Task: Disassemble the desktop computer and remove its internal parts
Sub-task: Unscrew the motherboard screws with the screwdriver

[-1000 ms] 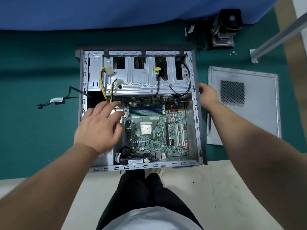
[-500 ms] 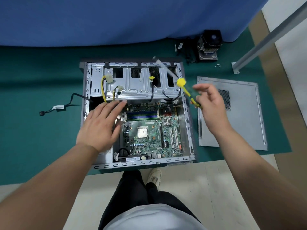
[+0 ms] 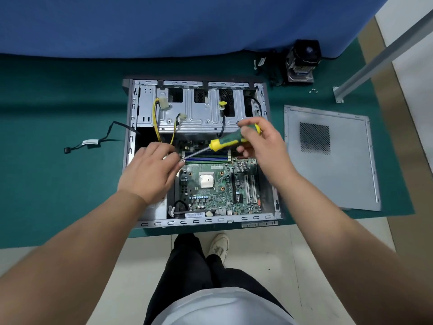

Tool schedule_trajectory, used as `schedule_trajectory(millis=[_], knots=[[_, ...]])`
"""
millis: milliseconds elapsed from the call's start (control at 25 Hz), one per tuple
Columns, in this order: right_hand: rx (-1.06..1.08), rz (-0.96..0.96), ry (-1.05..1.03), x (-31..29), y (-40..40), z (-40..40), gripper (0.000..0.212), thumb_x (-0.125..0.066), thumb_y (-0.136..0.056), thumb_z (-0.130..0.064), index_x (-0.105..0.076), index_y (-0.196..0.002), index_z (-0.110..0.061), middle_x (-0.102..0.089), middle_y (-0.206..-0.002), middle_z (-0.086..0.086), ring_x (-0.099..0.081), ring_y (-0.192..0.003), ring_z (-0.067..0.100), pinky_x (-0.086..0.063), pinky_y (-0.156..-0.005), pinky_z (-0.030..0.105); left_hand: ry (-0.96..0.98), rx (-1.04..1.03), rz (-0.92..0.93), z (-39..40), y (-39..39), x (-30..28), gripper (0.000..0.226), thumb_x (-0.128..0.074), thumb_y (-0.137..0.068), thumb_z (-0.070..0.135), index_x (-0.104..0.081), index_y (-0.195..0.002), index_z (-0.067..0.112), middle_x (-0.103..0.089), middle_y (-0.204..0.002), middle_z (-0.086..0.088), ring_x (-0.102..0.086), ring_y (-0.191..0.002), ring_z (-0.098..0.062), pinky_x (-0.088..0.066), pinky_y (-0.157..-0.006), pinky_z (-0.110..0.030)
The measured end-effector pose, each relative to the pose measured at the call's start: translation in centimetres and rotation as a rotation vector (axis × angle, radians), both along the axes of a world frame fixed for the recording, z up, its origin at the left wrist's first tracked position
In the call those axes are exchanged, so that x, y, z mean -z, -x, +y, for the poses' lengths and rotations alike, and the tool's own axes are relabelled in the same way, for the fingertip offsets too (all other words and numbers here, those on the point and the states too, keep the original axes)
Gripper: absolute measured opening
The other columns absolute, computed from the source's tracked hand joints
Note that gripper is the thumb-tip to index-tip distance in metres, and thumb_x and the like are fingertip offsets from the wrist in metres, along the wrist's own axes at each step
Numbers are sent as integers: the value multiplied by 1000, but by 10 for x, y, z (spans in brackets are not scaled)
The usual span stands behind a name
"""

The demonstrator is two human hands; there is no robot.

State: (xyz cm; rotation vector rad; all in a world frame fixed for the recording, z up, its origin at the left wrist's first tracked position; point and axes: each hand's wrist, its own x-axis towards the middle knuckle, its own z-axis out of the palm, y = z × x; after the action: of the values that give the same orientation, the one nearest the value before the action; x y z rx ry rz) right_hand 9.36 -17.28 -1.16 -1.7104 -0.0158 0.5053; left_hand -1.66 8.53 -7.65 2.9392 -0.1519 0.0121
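Side panel (image 3: 328,158) and cooler (image 3: 302,62) lie out beside the case (image 3: 131,127); the motherboard (image 3: 210,186) remains inside. Right hand (image 3: 262,141) grips the screwdriver (image 3: 225,142), left hand (image 3: 150,170) pinching its tip.

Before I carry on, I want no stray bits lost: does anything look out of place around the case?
A few small screws lie loose on the green mat near the removed cooler, easy to lose. A black cable trails out over the case's left side. Nothing looks damaged.
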Motion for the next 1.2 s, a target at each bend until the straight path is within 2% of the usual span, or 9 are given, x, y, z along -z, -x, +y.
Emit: schedule_trajectory(millis=[80,160,240,360,520,640,800,920,1200], knots=[[85,108,-124,3,6,16,25,-70,-97,-24,-53,-115,-25,-72,-106,10,-75,-78,27,-60,-64,30,-8,5,-10,0,0,0,40,-33,-107,44,-61,-95,18,-60,-110,-1,-50,-105,-28,-42,-83,-42],[113,118,-115,5,12,27,39,-74,-94,-16,-43,-114,-28,-68,-110,16,-77,-81,32,-62,-68,31,-15,9,-23,0,0,0,41,-34,-107,45,-62,-95,18,-60,-107,0,-50,-103,-26,-41,-81,-41],[141,80,-90,3,12,32,43,-74,-93,-10,-41,-112,-30,-63,-111,13,-78,-82,29,-63,-71,33,-27,-10,-33,0,0,1,42,-35,-106,47,-65,-97,20,-61,-110,1,-51,-107,-25,-41,-84,-41],[94,-117,61,-2,11,28,44,-73,-93,-13,-40,-112,-35,-64,-96,-2,-77,-78,19,-64,-75,41,-34,-64,-36,-1,1,3,41,-37,-105,49,-67,-109,23,-59,-130,-1,-48,-124,-27,-38,-97,-44],[-122,-312,329,-1,18,33,47,-71,-94,-20,-34,-115,-41,-70,-88,-4,-68,-68,10,-55,-59,29,-74,-171,-58,-1,7,3,42,-38,-103,50,-65,-131,34,-35,-163,4,-34,-145,-31,-24,-113,-48],[-278,-386,404,0,14,46,47,-69,-95,-20,-32,-113,-42,-71,-85,-3,-60,-58,8,-43,-48,18,-86,-278,-42,8,12,3,51,-25,-106,58,-52,-146,43,-11,-172,10,-19,-154,-30,-16,-120,-49],[-415,-424,417,6,6,66,45,-68,-96,-23,-32,-114,-43,-73,-90,-2,-65,-62,16,-54,-57,37,-46,-328,3,23,17,7,58,-9,-103,69,-27,-156,54,1,-172,14,-2,-158,-25,-12,-125,-52],[-448,-442,413,14,2,77,46,-68,-96,-23,-32,-114,-45,-74,-93,-2,-68,-69,20,-57,-66,40,-6,-357,6,21,13,9,59,-10,-101,71,-20,-157,55,-4,-173,12,0,-159,-22,-15,-124,-52],[-453,-410,372,31,-11,85,46,-70,-94,-18,-34,-113,-42,-74,-93,-4,-66,-68,4,-48,-58,13,-7,-356,1,23,11,13,62,-17,-101,68,-18,-160,49,-10,-173,8,-1,-160,-23,-19,-124,-53]])
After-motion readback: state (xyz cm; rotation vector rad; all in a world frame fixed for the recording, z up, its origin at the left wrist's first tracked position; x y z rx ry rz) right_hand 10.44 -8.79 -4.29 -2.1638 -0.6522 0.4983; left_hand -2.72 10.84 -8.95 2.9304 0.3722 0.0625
